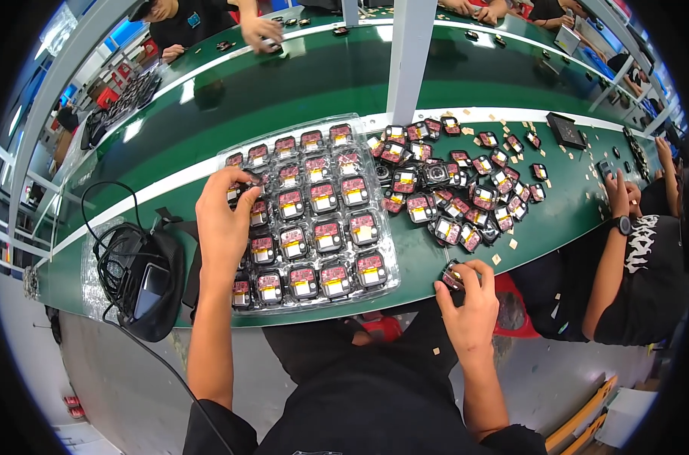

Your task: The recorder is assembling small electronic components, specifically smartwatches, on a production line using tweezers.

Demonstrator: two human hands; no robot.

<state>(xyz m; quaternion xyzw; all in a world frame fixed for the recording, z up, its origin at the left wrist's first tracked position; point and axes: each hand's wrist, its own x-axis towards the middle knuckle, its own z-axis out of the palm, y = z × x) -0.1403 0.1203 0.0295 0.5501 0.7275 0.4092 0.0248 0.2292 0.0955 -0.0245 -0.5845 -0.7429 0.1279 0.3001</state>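
A clear plastic tray (391, 267) lies on the green bench, its pockets filled with several small black modules showing red boards and yellow patches. My left hand (224, 220) rests on the tray's left side, fingertips closed on one small module (236, 194) at a pocket there. My right hand (469, 299) is at the bench's near edge, right of the tray, pinching another small module (452, 276). A loose heap of the same modules (454, 189) is spread on the bench beyond my right hand.
A black pouch with a coiled cable (141, 277) sits at the left. A white post (409, 57) rises behind the tray. A person in black (632, 265) works at my right; others work across the bench. Small tan scraps (513, 244) litter the surface.
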